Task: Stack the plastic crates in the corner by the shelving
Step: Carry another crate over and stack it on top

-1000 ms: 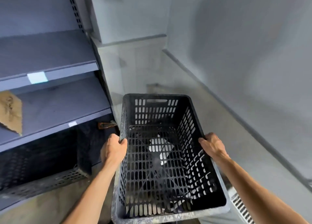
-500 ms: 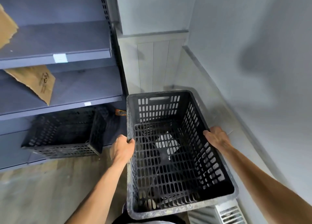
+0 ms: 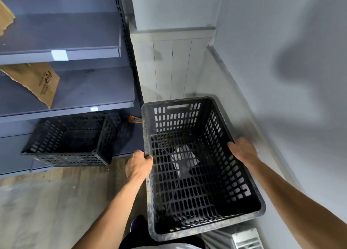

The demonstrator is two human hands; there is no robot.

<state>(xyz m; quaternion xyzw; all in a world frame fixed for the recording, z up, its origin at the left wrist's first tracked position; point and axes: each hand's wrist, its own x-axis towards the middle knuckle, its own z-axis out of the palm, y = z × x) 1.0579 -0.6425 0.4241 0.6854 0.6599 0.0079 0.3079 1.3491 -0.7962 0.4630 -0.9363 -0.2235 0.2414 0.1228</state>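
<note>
I hold a black perforated plastic crate [image 3: 195,166] in front of me, above the floor near the corner. My left hand [image 3: 138,165] grips its left rim and my right hand [image 3: 243,151] grips its right rim. Something white shows through the crate's slotted bottom. A second black crate [image 3: 73,141] sits on the lowest level of the grey shelving [image 3: 75,49], tipped toward the floor, to the left of the held crate.
White panelled wall [image 3: 174,68] and a grey wall [image 3: 281,79] meet in the corner behind the crate. Torn brown paper [image 3: 37,81] lies on a shelf. An orange tag [image 3: 134,119] sits by the shelf post. A white vented object [image 3: 242,239] is at the bottom right. Wooden floor [image 3: 47,201] lies left.
The view has swung left and up, bringing the second crate and shelves fully into sight. Both hands keep their grip on the crate, which stays in front of me near the corner.
</note>
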